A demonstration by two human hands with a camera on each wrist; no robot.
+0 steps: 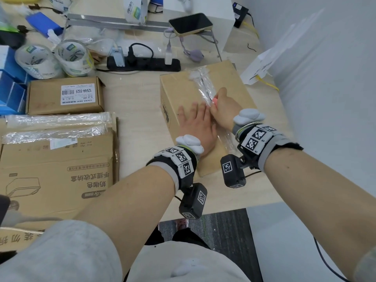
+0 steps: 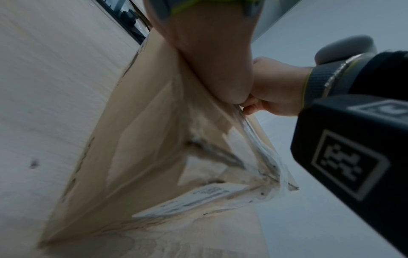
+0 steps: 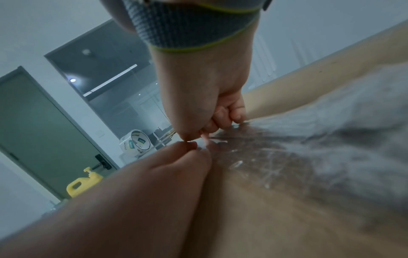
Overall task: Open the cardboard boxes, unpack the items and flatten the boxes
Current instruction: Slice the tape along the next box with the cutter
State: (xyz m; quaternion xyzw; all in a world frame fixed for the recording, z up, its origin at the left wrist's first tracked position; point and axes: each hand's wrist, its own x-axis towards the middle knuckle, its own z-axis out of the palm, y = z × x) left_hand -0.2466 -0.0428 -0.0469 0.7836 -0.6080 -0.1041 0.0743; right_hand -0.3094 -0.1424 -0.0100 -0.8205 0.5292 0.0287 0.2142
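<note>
Brown box (image 1: 183, 88) with clear shiny tape (image 1: 205, 84) along its top, black print on its side. Pale wood-grain table (image 1: 138, 102). Smaller brown box (image 1: 65, 95) has a white label with black barcode. Flattened brown cardboard (image 1: 57, 169), dark print. Black power strip (image 1: 142, 65). Black-and-white square-pattern markers on grey wristbands (image 1: 256, 137). Yellow jug (image 3: 82, 184).

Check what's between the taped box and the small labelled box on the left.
Bare table only, between the taped box and the small labelled box, per the head view.
</note>
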